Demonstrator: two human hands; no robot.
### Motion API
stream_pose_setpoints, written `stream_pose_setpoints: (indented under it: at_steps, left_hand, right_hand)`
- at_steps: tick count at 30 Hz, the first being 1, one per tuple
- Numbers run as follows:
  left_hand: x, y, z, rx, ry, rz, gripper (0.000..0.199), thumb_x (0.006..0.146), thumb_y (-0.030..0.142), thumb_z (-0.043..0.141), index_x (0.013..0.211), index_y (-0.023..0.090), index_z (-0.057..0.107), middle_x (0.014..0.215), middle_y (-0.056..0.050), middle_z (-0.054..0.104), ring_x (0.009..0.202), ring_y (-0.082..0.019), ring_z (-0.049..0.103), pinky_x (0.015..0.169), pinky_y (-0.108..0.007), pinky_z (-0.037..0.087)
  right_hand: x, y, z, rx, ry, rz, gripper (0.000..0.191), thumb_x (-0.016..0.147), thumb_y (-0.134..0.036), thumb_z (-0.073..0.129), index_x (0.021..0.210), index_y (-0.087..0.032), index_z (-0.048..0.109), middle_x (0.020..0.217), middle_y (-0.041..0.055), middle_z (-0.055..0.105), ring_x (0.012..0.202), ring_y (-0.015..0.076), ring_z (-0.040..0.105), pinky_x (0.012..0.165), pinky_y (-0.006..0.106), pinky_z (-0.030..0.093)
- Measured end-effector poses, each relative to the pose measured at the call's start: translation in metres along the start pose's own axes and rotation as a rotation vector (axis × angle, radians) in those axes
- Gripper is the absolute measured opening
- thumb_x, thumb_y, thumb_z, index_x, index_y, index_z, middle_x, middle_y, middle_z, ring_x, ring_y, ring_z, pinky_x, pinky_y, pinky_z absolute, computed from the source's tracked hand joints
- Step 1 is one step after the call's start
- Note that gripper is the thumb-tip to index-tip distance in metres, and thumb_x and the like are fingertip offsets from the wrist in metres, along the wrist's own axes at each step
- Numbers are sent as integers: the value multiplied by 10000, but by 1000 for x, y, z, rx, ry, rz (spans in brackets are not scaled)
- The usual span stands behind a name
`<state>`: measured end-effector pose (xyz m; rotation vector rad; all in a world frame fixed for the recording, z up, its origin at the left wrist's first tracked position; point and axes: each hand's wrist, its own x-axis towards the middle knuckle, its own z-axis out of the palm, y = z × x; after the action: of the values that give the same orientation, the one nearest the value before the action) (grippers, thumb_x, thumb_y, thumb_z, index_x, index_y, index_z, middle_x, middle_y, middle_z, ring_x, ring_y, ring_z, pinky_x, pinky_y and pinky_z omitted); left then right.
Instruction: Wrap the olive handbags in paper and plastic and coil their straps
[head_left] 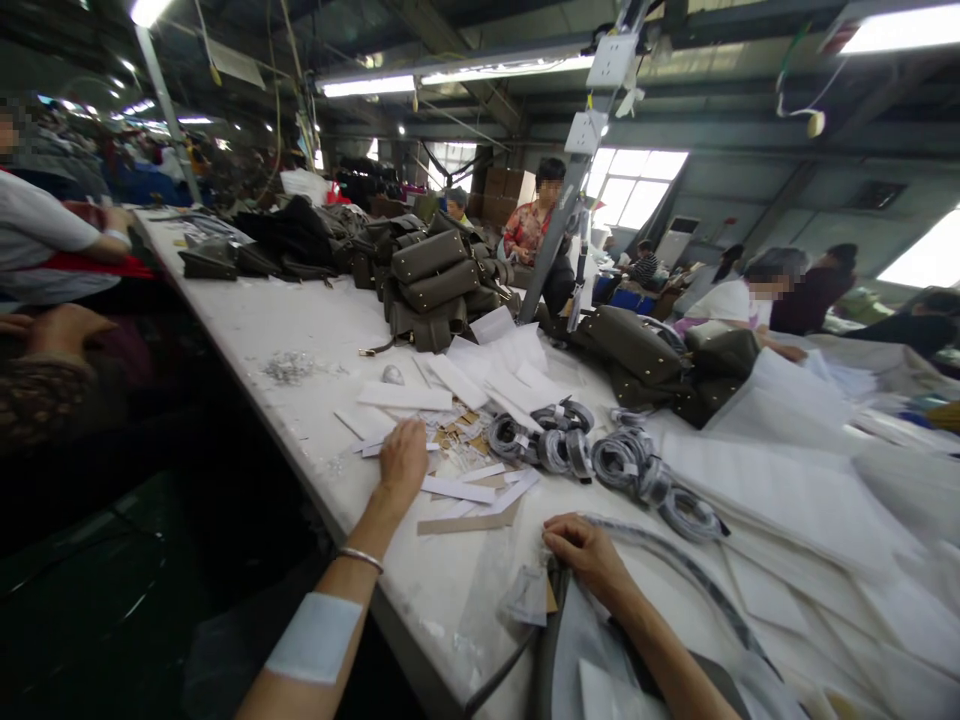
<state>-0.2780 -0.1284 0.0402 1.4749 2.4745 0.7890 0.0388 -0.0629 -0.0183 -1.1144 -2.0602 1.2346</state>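
Take the coiled straps (619, 460) on the table (322, 325) as your landmark. Your left hand (405, 458) is to their left, over a loose scatter of white strips (457, 489) and small packets (469, 430); its fingers curl downward and their tips are hidden, so I cannot tell whether they grip anything. Your right hand (589, 555) is on the near side of the coiled straps, at the top of a grey bag (555, 650). Its fingers are drawn in toward the thumb, but what lies between them, if anything, is too small to make out.

The bag lies on your side of the coiled straps, partly under clear plastic, with a wrapped handle (701, 578) curving away to the right. A small clear packet (527, 597) sits just beside your right hand.

By the look of it, you are reaching for a small piece with the left hand while the right minds the bag. That calls for a fingertip pick on the left, since the strips overlap and a broad grab could drag several along. On the right, a light touch should be enough to steady the bag.
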Motion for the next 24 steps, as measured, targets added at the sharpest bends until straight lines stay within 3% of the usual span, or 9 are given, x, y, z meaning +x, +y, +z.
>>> stream_pose_setpoints:
  at_steps: [2,4,7,13,19,22,24]
  left_hand:
    - [9,-28,-19,172,-15,-36,371,939,52,294,1159,54,593,1242,-242,566,1259,-314,482,1039,-489,376]
    - [18,-49,-32,309,-79,-46,245,968,135,410,1075,80,623,1127,-170,630,1129,-276,581,972,-476,452]
    - [31,-61,-38,442,-181,-4,213,942,307,581,1051,130,630,1074,-72,654,1007,-212,630,911,-446,514]
    - [46,-59,-30,467,-254,74,278,928,351,607,1102,135,619,1129,-82,637,1027,-215,623,904,-442,525]
    - [47,-61,-50,242,-163,43,201,962,289,511,1038,131,609,1023,-93,653,977,-222,619,876,-434,500]
    - [44,-40,-50,0,-191,95,239,978,263,370,1017,158,581,895,-80,656,832,-189,616,760,-336,489]
    - [36,-14,-37,-198,-317,183,306,972,385,353,1021,172,567,804,-36,634,675,-143,579,642,-259,460]
  right_hand:
    - [1,3,1,5,3,-10,381,737,-558,680,670,-183,695,907,111,691,976,288,605,919,393,428]
    - [1,5,1,2,11,-18,362,741,-540,680,676,-184,692,905,103,693,959,278,610,913,385,432]
    - [2,7,0,-9,14,-25,345,740,-527,675,690,-186,694,899,95,694,933,267,617,899,374,439]
    - [2,5,1,-36,55,-56,296,732,-468,632,696,-181,698,851,88,697,861,250,624,835,355,461]
    - [2,5,3,13,121,-31,297,692,-453,660,791,-184,738,815,64,694,740,212,606,710,322,484]
    - [4,-3,-2,87,297,0,416,714,-487,669,988,-180,729,909,69,690,609,150,525,531,266,439]
    - [3,-16,-8,180,374,21,484,708,-500,694,1067,-176,702,959,72,678,551,112,469,450,234,389]
